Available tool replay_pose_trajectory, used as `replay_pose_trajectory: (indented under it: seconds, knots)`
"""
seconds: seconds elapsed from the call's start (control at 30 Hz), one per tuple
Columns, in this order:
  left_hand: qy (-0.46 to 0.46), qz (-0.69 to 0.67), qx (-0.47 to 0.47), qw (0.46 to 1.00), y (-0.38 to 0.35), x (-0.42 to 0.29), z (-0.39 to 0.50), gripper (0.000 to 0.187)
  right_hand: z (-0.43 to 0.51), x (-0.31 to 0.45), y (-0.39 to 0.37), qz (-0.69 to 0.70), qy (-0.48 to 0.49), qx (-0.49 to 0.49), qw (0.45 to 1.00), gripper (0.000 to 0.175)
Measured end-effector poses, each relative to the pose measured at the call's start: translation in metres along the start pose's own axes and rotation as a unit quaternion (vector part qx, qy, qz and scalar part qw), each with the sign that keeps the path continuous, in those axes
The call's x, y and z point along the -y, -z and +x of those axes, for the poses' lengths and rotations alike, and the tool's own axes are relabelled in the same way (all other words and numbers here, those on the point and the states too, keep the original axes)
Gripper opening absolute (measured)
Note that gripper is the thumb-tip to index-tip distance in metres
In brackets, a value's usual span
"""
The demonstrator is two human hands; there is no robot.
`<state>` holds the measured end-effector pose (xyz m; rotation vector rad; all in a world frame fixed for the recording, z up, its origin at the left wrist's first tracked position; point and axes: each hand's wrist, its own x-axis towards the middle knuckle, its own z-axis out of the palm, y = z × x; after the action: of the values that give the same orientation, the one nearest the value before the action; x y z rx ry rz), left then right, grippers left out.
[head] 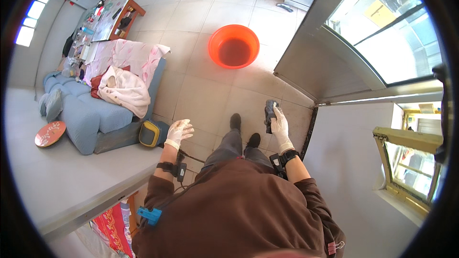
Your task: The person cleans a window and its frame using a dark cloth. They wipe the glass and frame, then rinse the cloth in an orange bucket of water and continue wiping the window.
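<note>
My right hand (280, 123), in a pale thin glove, is closed on a dark grey, bunched object, seemingly a cloth (270, 114), held to the right of my feet. My left hand (179, 131), gloved likewise, is raised beside the sofa end with its fingers apart and slightly bent; it holds nothing. Ahead on the tiled floor stands an orange plastic basin (233, 46) with dark liquid at its bottom. Both my wrists carry black strapped devices.
A metal-framed glass door (322, 61) is at the right, with an open window (408, 165) behind. At left are a blue-covered sofa (82, 114) bearing a pale garment (125, 91), a yellow-and-grey bin (150, 134) and a low table (111, 18). A slipper (285, 7) lies farther off.
</note>
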<state>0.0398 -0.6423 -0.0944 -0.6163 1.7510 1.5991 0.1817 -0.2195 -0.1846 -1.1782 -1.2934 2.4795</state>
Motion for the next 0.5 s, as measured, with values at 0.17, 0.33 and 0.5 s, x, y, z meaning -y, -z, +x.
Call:
replay_pose_trajectory:
  seconds: [0.17,0.33,0.5]
  knots:
    - [0.041,-0.096,0.025,0.994,0.011,-0.002,0.011,0.036,0.003,0.004,-0.04,-0.681,0.166,-0.06,0.711,0.054]
    - [0.023,-0.087,0.054,0.994,0.016,-0.035,0.075,0.036,0.052,0.005,-0.093,-0.64,0.112,-0.087,0.755,0.052]
    - [0.067,-0.174,0.126,0.974,0.019,-0.083,0.166,0.032,0.132,-0.006,-0.147,-0.513,0.048,-0.106,0.85,0.048]
